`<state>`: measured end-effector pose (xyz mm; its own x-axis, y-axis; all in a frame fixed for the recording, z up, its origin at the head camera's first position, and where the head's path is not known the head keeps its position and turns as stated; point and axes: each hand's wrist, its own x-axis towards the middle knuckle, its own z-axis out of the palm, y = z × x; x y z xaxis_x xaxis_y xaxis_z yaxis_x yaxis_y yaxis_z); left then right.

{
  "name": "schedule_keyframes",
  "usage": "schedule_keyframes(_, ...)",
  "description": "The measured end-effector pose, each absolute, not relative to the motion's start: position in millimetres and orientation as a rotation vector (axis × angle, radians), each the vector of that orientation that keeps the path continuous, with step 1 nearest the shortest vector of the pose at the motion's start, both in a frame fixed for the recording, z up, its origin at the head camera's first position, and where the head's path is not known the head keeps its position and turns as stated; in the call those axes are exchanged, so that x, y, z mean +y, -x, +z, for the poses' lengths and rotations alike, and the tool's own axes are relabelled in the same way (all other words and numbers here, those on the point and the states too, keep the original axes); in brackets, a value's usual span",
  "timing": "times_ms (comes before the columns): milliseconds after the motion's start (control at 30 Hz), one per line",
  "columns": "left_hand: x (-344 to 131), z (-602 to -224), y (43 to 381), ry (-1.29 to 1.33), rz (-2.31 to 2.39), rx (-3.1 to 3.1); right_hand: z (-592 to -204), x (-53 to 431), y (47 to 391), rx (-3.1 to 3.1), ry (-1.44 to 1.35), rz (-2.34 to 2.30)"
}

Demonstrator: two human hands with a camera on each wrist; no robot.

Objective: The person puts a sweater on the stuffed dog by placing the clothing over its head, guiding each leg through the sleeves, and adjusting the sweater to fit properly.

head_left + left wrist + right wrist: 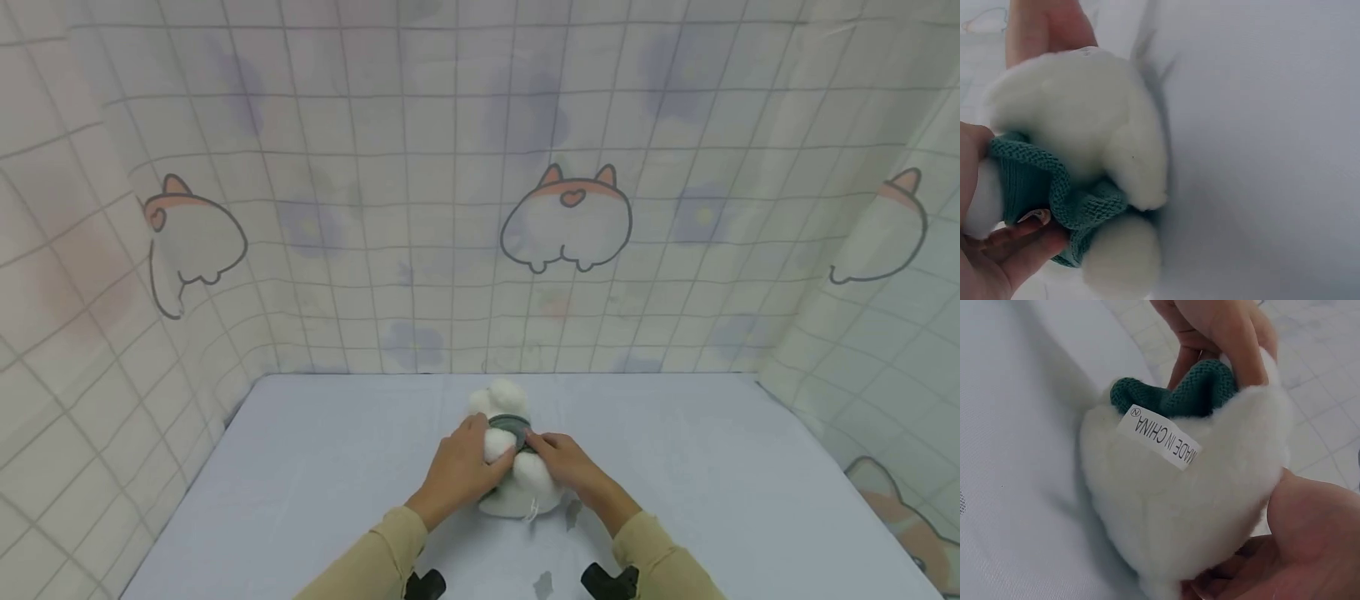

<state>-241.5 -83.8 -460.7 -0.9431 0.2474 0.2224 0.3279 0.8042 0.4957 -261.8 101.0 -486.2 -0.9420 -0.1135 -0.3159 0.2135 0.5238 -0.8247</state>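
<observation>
A white plush toy wearing a green knitted garment lies on the white-covered table, between both hands. The left hand grips the toy at its side; in the left wrist view its fingers curl round a white limb and against the knit. The right hand holds the toy's other side, its fingertips near the garment in the head view. Seen from the right wrist, that hand wraps the toy's edge, with some fingers hidden beneath. A white label on the fur reads "MADE IN CHINA".
The table has a pale cloth surface with small grey patches near the front. A grid-patterned curtain with cartoon animal prints encloses the back and both sides. Black devices sit at the wrists.
</observation>
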Motion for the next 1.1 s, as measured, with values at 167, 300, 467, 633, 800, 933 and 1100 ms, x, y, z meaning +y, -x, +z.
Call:
schedule_keyframes(167,-88.7,-460.7,242.1,0.406,-1.003,-2.759,-486.2,103.2,262.0,2.401,-0.101,-1.443)
schedule_keyframes(300,-91.3,-459.2,243.7,0.332,-1.119,-2.688,-486.6,108.0,261.3,2.288,-0.044,-1.560)
schedule_keyframes(467,-93.3,-455.5,246.4,0.261,-1.319,-2.600,-486.5,116.6,260.4,2.105,0.037,-1.676)
schedule_keyframes(633,-94.6,-456.4,250.9,0.254,-1.554,-2.524,-483.1,122.3,258.7,1.839,0.073,-1.778)
schedule_keyframes(800,-96.3,-461.4,253.2,0.295,-1.735,-2.560,-479.2,121.7,256.5,1.775,0.120,-1.829)
schedule_keyframes(933,-95.5,-463.2,254.8,0.335,-1.744,-2.607,-477.2,117.4,257.1,1.886,0.028,-1.888)
schedule_keyframes(1100,-92.7,-462.1,252.9,0.385,-1.511,-2.566,-474.9,111.2,261.0,2.129,-0.134,-1.931)
